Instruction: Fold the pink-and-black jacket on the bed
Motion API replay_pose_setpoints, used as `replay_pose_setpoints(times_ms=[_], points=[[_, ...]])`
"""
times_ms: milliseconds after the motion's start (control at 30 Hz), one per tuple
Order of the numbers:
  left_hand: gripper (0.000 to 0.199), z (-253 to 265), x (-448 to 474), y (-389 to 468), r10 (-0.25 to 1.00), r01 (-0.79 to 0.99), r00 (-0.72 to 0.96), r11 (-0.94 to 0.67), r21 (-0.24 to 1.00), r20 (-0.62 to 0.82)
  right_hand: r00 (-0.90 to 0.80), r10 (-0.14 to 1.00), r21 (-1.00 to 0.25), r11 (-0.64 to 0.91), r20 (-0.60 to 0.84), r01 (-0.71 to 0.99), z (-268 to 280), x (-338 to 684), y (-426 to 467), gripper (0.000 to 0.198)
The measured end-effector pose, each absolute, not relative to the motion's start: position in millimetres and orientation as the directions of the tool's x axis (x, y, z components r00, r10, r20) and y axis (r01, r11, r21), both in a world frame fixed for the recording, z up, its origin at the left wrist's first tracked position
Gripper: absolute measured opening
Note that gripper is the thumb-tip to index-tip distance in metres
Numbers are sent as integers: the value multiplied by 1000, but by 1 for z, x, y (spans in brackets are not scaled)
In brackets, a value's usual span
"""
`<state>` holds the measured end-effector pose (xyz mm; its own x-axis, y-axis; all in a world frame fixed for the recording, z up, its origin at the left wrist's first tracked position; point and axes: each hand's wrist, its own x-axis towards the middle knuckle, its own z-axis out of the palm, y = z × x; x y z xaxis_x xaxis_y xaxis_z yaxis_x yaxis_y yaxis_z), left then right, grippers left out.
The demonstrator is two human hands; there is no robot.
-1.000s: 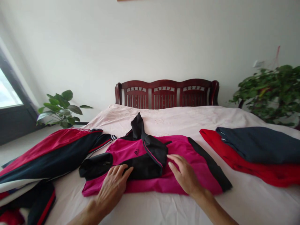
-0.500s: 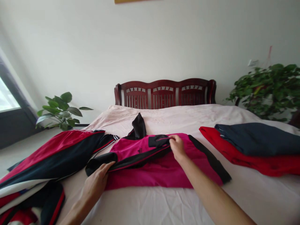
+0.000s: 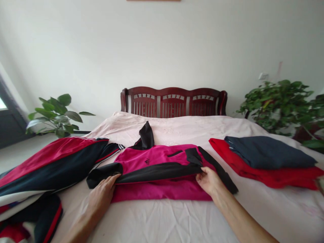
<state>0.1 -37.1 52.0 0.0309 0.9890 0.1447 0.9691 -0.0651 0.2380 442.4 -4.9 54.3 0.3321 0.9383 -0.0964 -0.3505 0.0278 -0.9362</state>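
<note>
We pinch the black sleeve (image 3: pixel 157 173) with our right hand (image 3: pixel 210 182), its long axis running left toward our left hand (image 3: pixel 101 194), whose grip is unclear.

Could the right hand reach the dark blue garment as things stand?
Probably yes: the dark blue garment lies uncovered atop the red garment, but the right hand would first need to release the magenta jacket.

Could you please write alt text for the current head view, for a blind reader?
On a bed, a person's right hand pinches a black part of a pink jacket while the left hand touches its left part. Red and navy clothes lie at left; at right, a navy garment on a red garment. Behind are a headboard and plants.
</note>
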Motion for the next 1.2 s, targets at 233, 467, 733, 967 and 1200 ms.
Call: replay_pose_setpoints(times_ms=[233,467,733,967,1200], points=[[46,39,-6,-34,983,946,31,-87,313,180,301,939,-944,-62,-166,-325,51,458,-20,13],[46,28,-15,-28,978,936,41,-108,335,203,328,903,-918,-147,-276,-367,58,480,-46,10],[45,28,-19,-25,984,930,62,-118,348,168,229,830,-807,-366,-509,-464,83,495,-58,30],[45,21,-23,-22,977,920,86,-152,360,194,251,771,-811,-568,-585,-143,86,515,-32,60],[45,19,-25,-22,971,918,79,-160,362,227,450,779,-870,-492,-435,11,80,519,-20,39]])
